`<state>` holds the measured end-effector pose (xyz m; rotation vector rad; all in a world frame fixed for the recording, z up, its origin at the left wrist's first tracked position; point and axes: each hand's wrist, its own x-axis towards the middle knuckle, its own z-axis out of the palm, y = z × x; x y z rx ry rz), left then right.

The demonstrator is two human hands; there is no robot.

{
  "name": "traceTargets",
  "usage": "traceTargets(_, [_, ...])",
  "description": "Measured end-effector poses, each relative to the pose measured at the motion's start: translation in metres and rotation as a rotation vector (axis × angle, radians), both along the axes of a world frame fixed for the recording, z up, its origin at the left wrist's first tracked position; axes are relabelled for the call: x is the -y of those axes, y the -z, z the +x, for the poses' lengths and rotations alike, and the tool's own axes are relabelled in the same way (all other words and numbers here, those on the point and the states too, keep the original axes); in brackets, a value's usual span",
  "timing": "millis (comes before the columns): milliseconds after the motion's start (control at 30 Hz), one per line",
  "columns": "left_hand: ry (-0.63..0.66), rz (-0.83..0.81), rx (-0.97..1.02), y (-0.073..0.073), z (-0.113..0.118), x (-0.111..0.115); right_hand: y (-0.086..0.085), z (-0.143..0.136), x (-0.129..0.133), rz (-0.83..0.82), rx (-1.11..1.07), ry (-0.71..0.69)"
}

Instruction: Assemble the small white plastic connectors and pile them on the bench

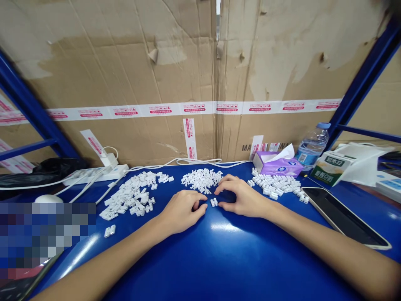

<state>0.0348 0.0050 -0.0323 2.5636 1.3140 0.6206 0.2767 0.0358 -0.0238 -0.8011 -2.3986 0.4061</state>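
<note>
A small white plastic piece [214,202] lies on the blue tabletop [200,259] between my two hands. My left hand [184,211] is just left of it, thumb and fingers apart, with nothing visible between them. On the other side my right hand [239,196] curves toward the piece, its thumb and fingers spread. The right thumb is close to the piece; whether it touches I cannot tell. Right behind the hands sits a heap of tiny white parts [202,179]. Larger white pieces form a pile [131,194] at the left and another pile [275,185] at the right.
A phone [344,217], a purple tissue pack [277,164], a water bottle [313,144] and a green-white box [332,167] stand or lie at the right. At the left are a power strip [94,173] with cables and a separate white piece [109,230]. Cardboard [140,138] walls the back.
</note>
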Motion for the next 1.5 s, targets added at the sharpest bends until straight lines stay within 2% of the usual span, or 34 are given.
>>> traceTargets(133, [-0.002,0.001,-0.005,-0.002,0.0,0.001,0.0,0.006,-0.007,0.053,0.019,0.006])
traceTargets(233, [-0.009,-0.005,-0.002,-0.003,0.001,0.002,0.004,0.011,-0.015,0.089,0.054,0.073])
traceTargets(333, [-0.013,-0.003,0.001,-0.003,0.002,0.001,0.009,0.013,-0.021,0.076,0.095,0.142])
traceTargets(500, [-0.005,0.002,0.008,-0.002,0.002,0.0,0.011,0.011,-0.024,0.044,0.103,0.172])
traceTargets(767, [0.001,0.044,0.094,0.0,0.002,-0.006,0.013,0.003,-0.023,0.035,0.094,0.151])
traceTargets(967, [-0.012,0.098,0.181,0.003,0.002,-0.008,0.009,-0.005,-0.016,0.046,0.035,0.068])
traceTargets(1267, [0.146,0.114,0.281,0.006,0.004,-0.004,0.006,-0.018,-0.001,-0.059,-0.056,0.006])
traceTargets(1500, [0.122,0.118,0.315,0.004,0.007,-0.005,0.004,-0.017,0.002,-0.083,-0.083,-0.02])
